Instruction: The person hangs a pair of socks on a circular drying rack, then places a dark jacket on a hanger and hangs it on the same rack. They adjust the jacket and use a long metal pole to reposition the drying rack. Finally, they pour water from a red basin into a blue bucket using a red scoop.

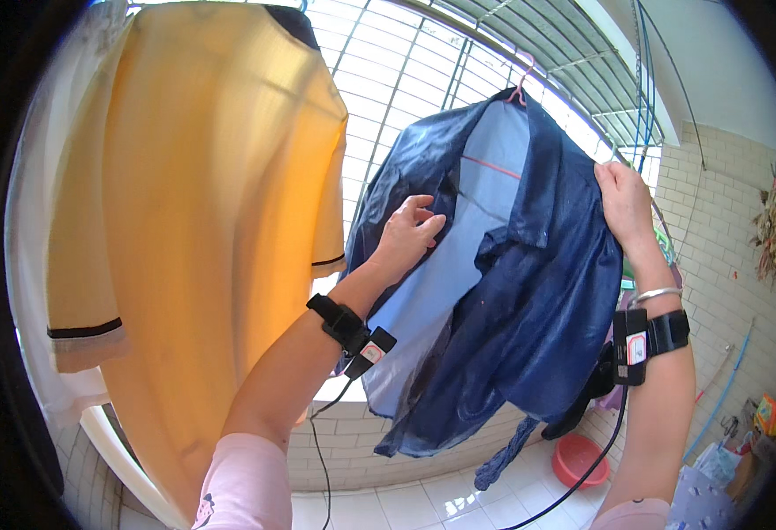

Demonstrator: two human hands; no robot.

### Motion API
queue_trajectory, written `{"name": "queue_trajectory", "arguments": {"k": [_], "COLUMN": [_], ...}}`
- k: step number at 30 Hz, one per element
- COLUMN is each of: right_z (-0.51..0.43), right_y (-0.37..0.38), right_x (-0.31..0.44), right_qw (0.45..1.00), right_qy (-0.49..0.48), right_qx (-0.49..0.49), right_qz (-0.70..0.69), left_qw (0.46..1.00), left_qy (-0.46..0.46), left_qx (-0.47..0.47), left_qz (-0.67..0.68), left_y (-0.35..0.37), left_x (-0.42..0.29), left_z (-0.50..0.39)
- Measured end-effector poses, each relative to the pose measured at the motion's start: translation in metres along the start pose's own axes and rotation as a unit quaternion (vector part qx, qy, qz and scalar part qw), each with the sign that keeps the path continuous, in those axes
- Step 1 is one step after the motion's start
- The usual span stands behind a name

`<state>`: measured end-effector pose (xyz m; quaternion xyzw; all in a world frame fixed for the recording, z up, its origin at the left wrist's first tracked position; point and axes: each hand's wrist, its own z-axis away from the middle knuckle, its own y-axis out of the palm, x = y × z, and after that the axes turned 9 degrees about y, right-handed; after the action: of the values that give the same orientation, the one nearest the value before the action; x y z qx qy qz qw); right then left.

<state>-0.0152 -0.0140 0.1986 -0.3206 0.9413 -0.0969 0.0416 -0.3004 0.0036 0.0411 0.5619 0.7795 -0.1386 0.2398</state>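
A dark navy collared shirt [547, 311] hangs unbuttoned on a pink hanger [522, 86], its paler blue inside showing. My right hand [623, 199] pinches the shirt's shoulder on the right side. In front of the opposite front panel is my left hand [406, 235], fingers loosely bent and apart, with nothing visible between them. Whether its fingertips brush the cloth, I cannot tell. A yellow short-sleeved shirt [182, 218] with black-trimmed sleeves hangs close by on the left.
The clothes hang from a metal rail [467, 30] before a window grille [388, 79]. White cloth [37, 278] hangs at far left. A red basin [580, 460] sits on the tiled floor [414, 500]. Cables run down from both wrist straps. Bags [713, 470] stand at lower right.
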Motion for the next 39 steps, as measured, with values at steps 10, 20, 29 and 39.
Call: {"name": "queue_trajectory", "arguments": {"k": [10, 20, 29, 39], "right_z": [0.054, 0.177, 0.187, 0.184], "right_y": [-0.011, 0.013, 0.011, 0.019], "right_x": [0.030, 0.088, 0.053, 0.062], "right_qw": [0.952, 0.967, 0.965, 0.955], "right_qy": [-0.052, -0.076, -0.014, 0.070], "right_qx": [-0.111, 0.222, 0.247, 0.193], "right_qz": [0.280, -0.100, -0.084, -0.213], "left_qw": [0.992, 0.994, 0.993, 0.994], "left_qy": [0.069, 0.080, 0.098, 0.091], "left_qx": [-0.004, 0.010, 0.017, 0.065], "left_qz": [-0.103, 0.068, 0.064, 0.018], "left_y": [0.005, 0.047, 0.060, 0.068], "left_x": [0.046, 0.017, 0.016, 0.005], "left_z": [0.016, 0.076, 0.064, 0.067]}}
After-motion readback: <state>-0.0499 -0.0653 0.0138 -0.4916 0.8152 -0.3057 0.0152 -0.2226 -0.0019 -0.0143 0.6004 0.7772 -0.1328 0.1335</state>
